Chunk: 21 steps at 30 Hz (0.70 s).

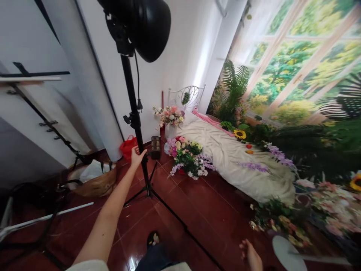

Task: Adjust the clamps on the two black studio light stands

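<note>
My left hand (137, 156) is wrapped around the black pole of a light stand (132, 90), below its clamp knob. On top of the stand sits a large black studio lamp (149, 28), and its cord with a plug (139, 104) dangles beside the pole. The stand's tripod legs (169, 212) are spread on the floor. Low at the right, my right hand (250, 256) hangs in the air with loosely bent fingers and nothing visible in it. Nearest to it is a round pale disc (287, 253).
A small bed with a cream cover (225, 150) stands against a window backdrop, ringed by artificial flowers (187, 156) and plants. Left of the stand are a red bag (128, 147), a woven basket (98, 184) and a white pole (56, 215). A small chest (155, 146) sits behind the stand.
</note>
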Tool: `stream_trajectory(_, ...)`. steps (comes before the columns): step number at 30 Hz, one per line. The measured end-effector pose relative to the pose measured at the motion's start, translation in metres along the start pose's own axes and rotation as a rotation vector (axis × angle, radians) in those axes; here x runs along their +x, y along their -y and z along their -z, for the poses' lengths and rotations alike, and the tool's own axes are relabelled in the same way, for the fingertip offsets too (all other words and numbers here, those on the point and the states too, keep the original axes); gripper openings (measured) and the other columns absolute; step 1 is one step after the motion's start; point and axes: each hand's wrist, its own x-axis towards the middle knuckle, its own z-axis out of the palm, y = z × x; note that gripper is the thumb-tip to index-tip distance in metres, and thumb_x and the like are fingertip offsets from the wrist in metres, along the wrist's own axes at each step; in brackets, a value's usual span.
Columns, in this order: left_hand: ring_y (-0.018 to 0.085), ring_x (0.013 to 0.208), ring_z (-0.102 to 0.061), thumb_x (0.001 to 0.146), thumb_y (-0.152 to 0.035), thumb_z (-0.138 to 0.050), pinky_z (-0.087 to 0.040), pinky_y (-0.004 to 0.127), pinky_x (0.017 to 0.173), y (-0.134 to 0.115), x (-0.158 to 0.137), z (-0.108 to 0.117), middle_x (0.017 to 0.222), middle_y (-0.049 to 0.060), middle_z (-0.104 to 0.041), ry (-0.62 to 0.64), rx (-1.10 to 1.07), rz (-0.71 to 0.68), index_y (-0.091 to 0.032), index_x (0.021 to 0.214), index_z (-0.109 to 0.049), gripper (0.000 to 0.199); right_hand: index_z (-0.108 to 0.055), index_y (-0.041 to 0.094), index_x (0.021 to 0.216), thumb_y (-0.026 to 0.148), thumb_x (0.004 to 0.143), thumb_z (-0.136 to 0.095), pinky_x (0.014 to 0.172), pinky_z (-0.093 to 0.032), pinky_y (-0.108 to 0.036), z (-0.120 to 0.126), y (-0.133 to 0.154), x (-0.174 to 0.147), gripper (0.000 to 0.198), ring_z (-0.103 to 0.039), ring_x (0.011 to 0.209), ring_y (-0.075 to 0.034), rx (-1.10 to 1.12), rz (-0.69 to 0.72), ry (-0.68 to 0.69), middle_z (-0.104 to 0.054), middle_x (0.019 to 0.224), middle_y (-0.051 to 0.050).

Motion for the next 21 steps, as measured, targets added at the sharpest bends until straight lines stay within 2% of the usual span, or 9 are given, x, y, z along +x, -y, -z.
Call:
stream_trajectory(2,0.013,0.07,-0.061,0.063,-0.039,-0.073,-0.051,0.026,0.069,-0.004,0.014,-0.008,0.079,0.003,-0.064,0.097,-0.05,0.027,-0.015,0.091,-0.056,0.041,-0.058,0.017,0.068,0.063,0.046,-0.065,0.033,-0.032,-0.023,-0.057,-0.005,-0.008,0.051,-0.043,0.033,-0.01,0.012,-0.048,0.075,-0.059,0.049,-0.001)
stream_trajectory(4,0.012,0.057,-0.058,0.066,-0.046,-0.069,-0.049,0.024,0.058,-0.003,0.021,-0.013,0.063,0.002,-0.061,0.127,-0.04,0.088,-0.014,0.074,-0.059,0.035,-0.058,0.016,0.067,0.065,0.044,-0.064,0.033,-0.03,-0.021,-0.108,-0.006,-0.019,0.054,-0.042,0.033,-0.009,-0.04,-0.047,0.168,-0.058,0.047,-0.001)
stream_trajectory(7,0.011,0.042,-0.05,0.067,-0.053,-0.065,-0.043,0.022,0.046,0.007,0.025,-0.016,0.045,0.0,-0.053,0.118,0.038,0.193,-0.015,0.053,-0.053,0.042,-0.056,0.017,0.059,0.073,0.043,-0.06,0.034,-0.029,-0.021,-0.175,-0.008,-0.039,0.058,-0.042,0.033,-0.01,-0.148,0.017,0.347,-0.055,0.044,-0.001)
stream_trajectory(10,0.011,0.036,-0.047,0.066,-0.054,-0.063,-0.038,0.021,0.04,0.021,0.026,-0.014,0.04,0.0,-0.05,0.082,0.09,0.238,-0.016,0.048,-0.05,0.044,-0.055,0.018,0.058,0.074,0.048,-0.056,0.035,-0.029,-0.021,-0.232,-0.012,-0.059,0.057,-0.042,0.034,-0.01,-0.205,0.058,0.501,-0.053,0.044,0.0)
stream_trajectory(13,0.012,0.039,-0.049,0.066,-0.05,-0.063,-0.035,0.02,0.04,0.03,0.027,-0.014,0.04,0.001,-0.05,0.005,0.114,0.215,-0.016,0.05,-0.053,0.04,-0.055,0.019,0.061,0.07,0.059,-0.051,0.035,-0.029,-0.021,-0.282,-0.009,-0.071,0.051,-0.044,0.036,-0.011,-0.321,0.127,0.667,-0.052,0.047,0.0)
stream_trajectory(16,0.012,0.044,-0.05,0.065,-0.046,-0.063,-0.033,0.019,0.042,0.034,0.028,-0.016,0.044,0.001,-0.051,-0.051,0.126,0.151,-0.014,0.05,-0.055,0.036,-0.056,0.019,0.07,0.059,0.068,-0.049,0.043,-0.037,-0.022,-0.338,0.018,-0.074,0.041,-0.052,0.047,-0.013,-0.465,0.335,0.837,-0.056,0.055,0.0)
stream_trajectory(19,0.011,0.045,-0.049,0.065,-0.043,-0.061,-0.031,0.019,0.043,0.035,0.029,-0.015,0.045,0.001,-0.05,-0.091,0.157,0.117,-0.013,0.048,-0.054,0.035,-0.056,0.018,0.082,0.045,0.076,-0.048,0.056,-0.045,-0.024,-0.408,0.068,-0.082,0.028,-0.058,0.061,-0.014,-0.602,0.609,0.974,-0.061,0.067,0.0)
stream_trajectory(21,0.011,0.045,-0.048,0.065,-0.041,-0.06,-0.03,0.019,0.043,0.034,0.029,-0.014,0.045,0.001,-0.049,-0.098,0.188,0.117,-0.013,0.048,-0.055,0.033,-0.055,0.016,0.098,0.034,0.078,-0.049,0.063,-0.048,-0.026,-0.46,0.105,-0.095,0.028,-0.06,0.068,-0.015,-0.689,0.794,1.01,-0.063,0.075,-0.002)
